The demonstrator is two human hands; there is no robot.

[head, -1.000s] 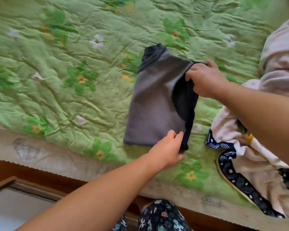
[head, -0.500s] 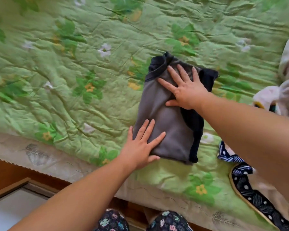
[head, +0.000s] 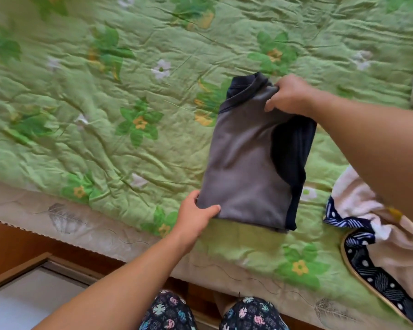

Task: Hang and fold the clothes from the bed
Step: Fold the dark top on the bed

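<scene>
The palms that pressed the grey shirt (head: pixel 243 163) flat now pinch it: the left hand (head: pixel 196 215) has its grip clamped on the near corner, the right hand (head: pixel 289 96) on the collar end. Folded, it lies by the bed's (head: pixel 105 139) near edge, likely ready to lift.

Your bare left forearm stretches from the bottom left edge diagonally toward the middle. Your left hand (head: pixel 196 215) pinches the near left corner of the folded grey garment (head: pixel 243 167), with the thumb lying on top and the fingers tucked out of sight beneath. Your right forearm, also bare, enters from the right edge and reaches up and to the left. Your right hand (head: pixel 289 96) shows its back to the camera, knuckles up, fingers curled around the garment's far right corner. The two hands are well apart, at opposite corners.
</scene>
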